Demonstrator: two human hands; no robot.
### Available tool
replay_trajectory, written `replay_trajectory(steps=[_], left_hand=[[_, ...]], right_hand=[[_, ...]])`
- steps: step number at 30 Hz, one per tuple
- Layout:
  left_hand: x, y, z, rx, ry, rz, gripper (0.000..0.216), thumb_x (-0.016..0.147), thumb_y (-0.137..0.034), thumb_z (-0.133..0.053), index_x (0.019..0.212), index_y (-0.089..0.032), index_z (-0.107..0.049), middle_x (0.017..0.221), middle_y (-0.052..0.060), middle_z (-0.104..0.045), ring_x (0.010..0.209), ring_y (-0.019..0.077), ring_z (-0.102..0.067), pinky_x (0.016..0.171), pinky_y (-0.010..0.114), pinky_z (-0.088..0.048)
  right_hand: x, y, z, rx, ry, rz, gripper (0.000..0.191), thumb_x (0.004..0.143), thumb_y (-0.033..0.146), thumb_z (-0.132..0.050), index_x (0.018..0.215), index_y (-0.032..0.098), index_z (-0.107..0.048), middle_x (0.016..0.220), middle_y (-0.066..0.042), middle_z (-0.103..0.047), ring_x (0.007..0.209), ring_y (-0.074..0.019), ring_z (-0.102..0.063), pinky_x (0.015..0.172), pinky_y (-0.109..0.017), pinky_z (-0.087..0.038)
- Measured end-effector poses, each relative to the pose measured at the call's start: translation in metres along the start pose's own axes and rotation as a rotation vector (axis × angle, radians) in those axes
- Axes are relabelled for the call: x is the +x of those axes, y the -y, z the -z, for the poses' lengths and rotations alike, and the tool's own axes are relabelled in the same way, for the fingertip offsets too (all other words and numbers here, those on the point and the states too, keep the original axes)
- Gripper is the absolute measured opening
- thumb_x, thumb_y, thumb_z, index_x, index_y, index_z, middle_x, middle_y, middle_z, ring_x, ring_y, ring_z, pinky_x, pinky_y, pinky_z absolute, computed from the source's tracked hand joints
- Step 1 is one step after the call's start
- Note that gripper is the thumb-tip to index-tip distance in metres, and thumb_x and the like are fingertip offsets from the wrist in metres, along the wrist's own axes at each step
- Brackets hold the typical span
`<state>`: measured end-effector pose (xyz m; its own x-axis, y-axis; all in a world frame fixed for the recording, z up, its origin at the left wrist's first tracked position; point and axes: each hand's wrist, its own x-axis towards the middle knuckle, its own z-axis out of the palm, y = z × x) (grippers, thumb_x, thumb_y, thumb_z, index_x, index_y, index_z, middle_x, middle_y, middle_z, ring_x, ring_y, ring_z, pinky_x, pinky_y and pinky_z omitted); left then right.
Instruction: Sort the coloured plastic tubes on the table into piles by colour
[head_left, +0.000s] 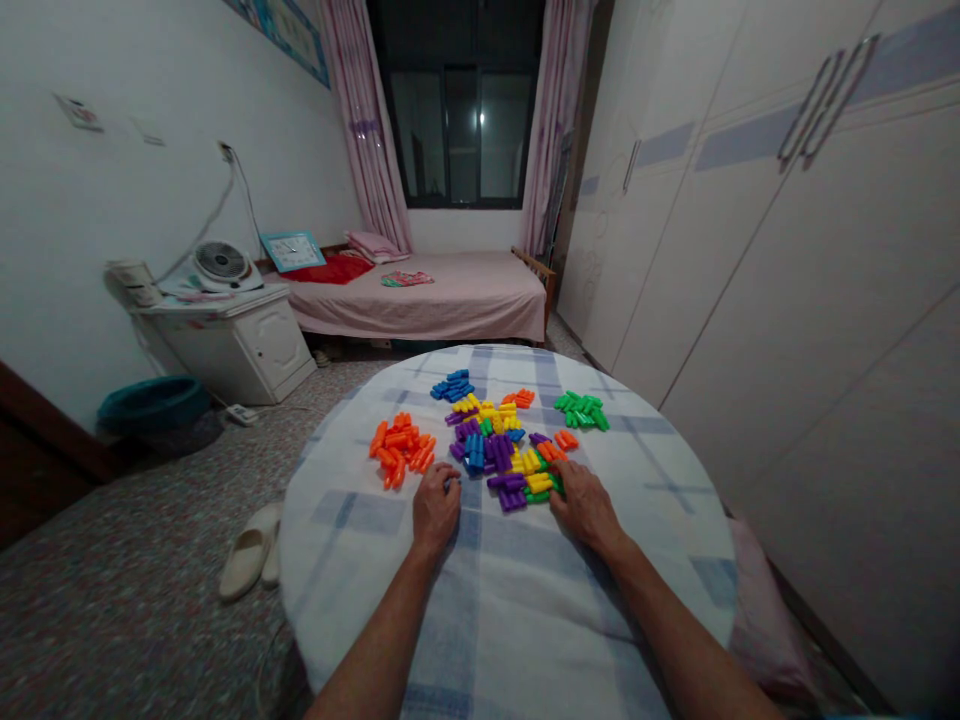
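Note:
A mixed heap of small plastic pieces lies mid-table, with purple pieces [498, 453], yellow pieces [491, 412] and blue pieces [474, 452] among them. My right hand [585, 503] is at the heap's right edge, its fingers and thumb closed around a green plastic piece [556, 483]. Orange pieces [551, 452] lie just beyond those fingertips. To the left of the heap, my left hand [436, 508] rests on the cloth, fingers loosely bent and apart, with nothing visible in them. Close beyond it is a pile of orange pieces [402, 448].
Separate piles of blue pieces [453, 385] and green pieces [583, 410] sit farther back on the round table [517, 620], which has a checked cloth. Behind stands a bed [465, 290]. A wardrobe [750, 250] lines the right side; slippers [250, 552] are on the floor at left.

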<state>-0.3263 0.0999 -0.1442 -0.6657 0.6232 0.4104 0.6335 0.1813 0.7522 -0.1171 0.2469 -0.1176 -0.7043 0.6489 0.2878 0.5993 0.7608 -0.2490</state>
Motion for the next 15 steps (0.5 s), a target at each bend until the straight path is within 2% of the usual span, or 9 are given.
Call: replay_trajectory(steps=[3, 5, 11, 13, 15], left_hand=[[-0.001, -0.002, 0.001, 0.004, 0.005, 0.007, 0.020, 0.079, -0.013, -0.044, 0.082, -0.018, -0.063, 0.098, 0.006, -0.062, 0.095, 0.0178, -0.059, 0.086, 0.032, -0.048], [-0.001, -0.003, 0.001, 0.007, 0.009, 0.010, 0.020, 0.078, -0.013, -0.044, 0.083, -0.018, -0.063, 0.098, 0.006, -0.062, 0.095, 0.0178, -0.060, 0.086, 0.032, -0.048], [0.000, -0.004, 0.003, -0.003, 0.009, 0.021, 0.021, 0.077, -0.013, -0.045, 0.082, -0.018, -0.066, 0.100, 0.006, -0.063, 0.099, 0.0195, -0.059, 0.089, 0.035, -0.047], [0.001, -0.011, 0.008, -0.001, 0.024, 0.055, 0.021, 0.075, -0.012, -0.047, 0.081, -0.018, -0.066, 0.099, 0.007, -0.063, 0.099, 0.0204, -0.059, 0.089, 0.036, -0.047], [-0.003, -0.028, 0.015, 0.000, 0.058, 0.064, 0.021, 0.075, -0.012, -0.046, 0.082, -0.017, -0.065, 0.097, 0.008, -0.063, 0.097, 0.0205, -0.060, 0.086, 0.035, -0.049]], right_hand=[[0.007, 0.002, 0.005, 0.007, 0.060, 0.021, 0.060, 0.078, 0.021, -0.050, 0.137, 0.016, -0.040, 0.119, -0.012, -0.056, 0.104, -0.0228, -0.053, 0.088, -0.033, -0.040], [0.014, 0.003, 0.006, 0.010, 0.097, 0.030, 0.063, 0.078, 0.023, -0.051, 0.140, 0.020, -0.037, 0.122, -0.011, -0.055, 0.103, -0.0224, -0.054, 0.085, -0.032, -0.041], [0.032, 0.005, -0.004, -0.047, 0.086, 0.024, 0.054, 0.079, 0.022, -0.052, 0.133, 0.024, -0.048, 0.127, -0.010, -0.054, 0.106, -0.0228, -0.055, 0.079, -0.028, -0.043], [0.034, 0.006, -0.007, -0.066, 0.055, 0.008, 0.050, 0.080, 0.022, -0.052, 0.130, 0.025, -0.049, 0.124, -0.010, -0.056, 0.103, -0.0221, -0.057, 0.076, -0.027, -0.043], [0.035, 0.008, -0.008, -0.077, 0.043, -0.003, 0.048, 0.081, 0.021, -0.051, 0.129, 0.025, -0.049, 0.120, -0.010, -0.058, 0.099, -0.0213, -0.059, 0.073, -0.026, -0.043]])
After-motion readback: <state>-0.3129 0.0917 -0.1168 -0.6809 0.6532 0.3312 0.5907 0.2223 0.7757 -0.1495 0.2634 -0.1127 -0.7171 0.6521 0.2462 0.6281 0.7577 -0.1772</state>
